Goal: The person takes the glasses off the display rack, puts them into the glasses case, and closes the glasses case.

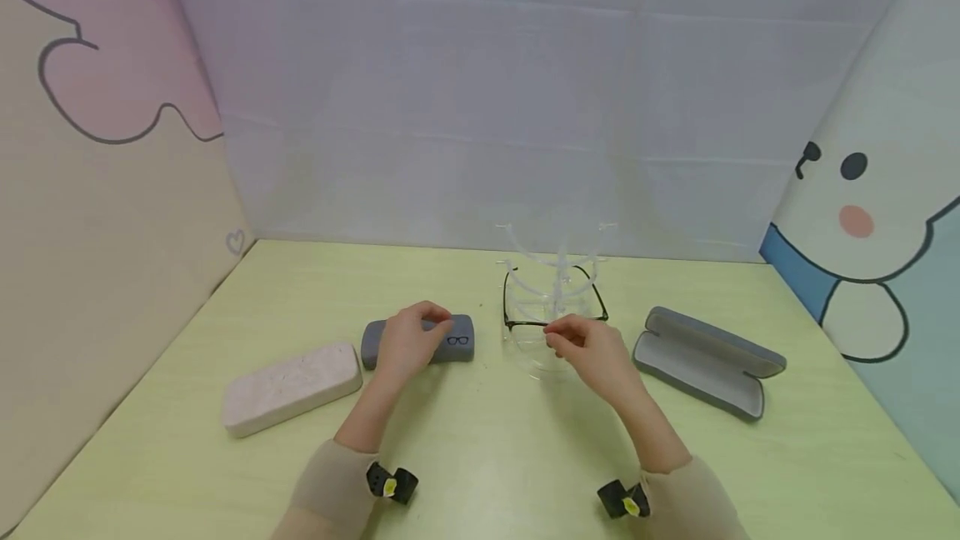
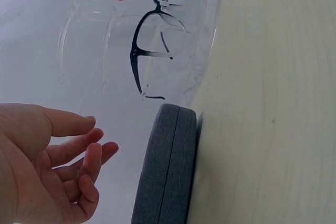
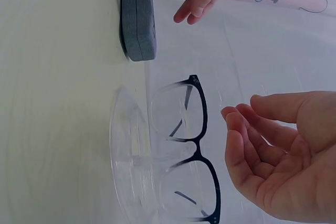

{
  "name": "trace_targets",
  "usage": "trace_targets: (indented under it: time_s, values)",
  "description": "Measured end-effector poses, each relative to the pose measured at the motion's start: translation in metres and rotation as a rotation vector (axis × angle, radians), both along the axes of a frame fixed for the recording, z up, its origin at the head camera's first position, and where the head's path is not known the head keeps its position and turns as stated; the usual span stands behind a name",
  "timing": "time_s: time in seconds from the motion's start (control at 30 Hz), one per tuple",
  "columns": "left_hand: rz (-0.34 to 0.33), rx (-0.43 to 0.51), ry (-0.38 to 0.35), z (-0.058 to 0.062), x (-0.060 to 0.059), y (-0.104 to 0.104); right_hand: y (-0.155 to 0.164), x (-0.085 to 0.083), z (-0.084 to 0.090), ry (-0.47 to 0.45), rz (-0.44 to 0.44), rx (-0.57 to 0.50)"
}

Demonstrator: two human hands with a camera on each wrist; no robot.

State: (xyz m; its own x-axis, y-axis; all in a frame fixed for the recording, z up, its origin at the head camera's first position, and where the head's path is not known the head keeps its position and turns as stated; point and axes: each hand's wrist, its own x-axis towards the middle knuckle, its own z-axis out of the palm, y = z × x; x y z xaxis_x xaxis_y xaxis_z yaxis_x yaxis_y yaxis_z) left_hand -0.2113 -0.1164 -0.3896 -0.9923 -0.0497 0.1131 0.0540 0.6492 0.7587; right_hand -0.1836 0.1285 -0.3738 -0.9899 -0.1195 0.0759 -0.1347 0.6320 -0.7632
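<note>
Head view: left hand [image 1: 407,344] hovered over closed grey glasses case [image 1: 450,342], fingers loosely apart, gripping nothing. Right hand [image 1: 592,348] relaxed, likewise empty, just before black-framed glasses [image 1: 553,300] hung on clear display stand [image 1: 557,273] for easy reach.

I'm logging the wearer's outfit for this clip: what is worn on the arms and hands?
Both hands, left hand and right hand, are bare. Beige long sleeves cover both forearms. A small black wrist-mounted device with a yellow mark sits at each cuff.

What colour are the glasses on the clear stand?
Black glasses, fading to clear lower down; the right wrist view shows them best.
</note>
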Motion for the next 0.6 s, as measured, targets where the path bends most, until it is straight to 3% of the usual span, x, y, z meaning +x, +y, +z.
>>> trace_targets:
  time_s: [0.23, 0.4, 0.6]
  values:
    - [-0.020, 0.050, 0.023, -0.001, -0.006, 0.017, 0.025, -0.002, 0.005, -0.024, -0.038, -0.024]
    - [-0.056, 0.101, 0.030, -0.001, -0.010, 0.033, 0.040, -0.004, 0.007, -0.006, -0.148, -0.024]
    - [-0.070, 0.190, -0.024, -0.003, -0.012, 0.051, 0.051, -0.006, 0.009, 0.023, -0.268, 0.011]
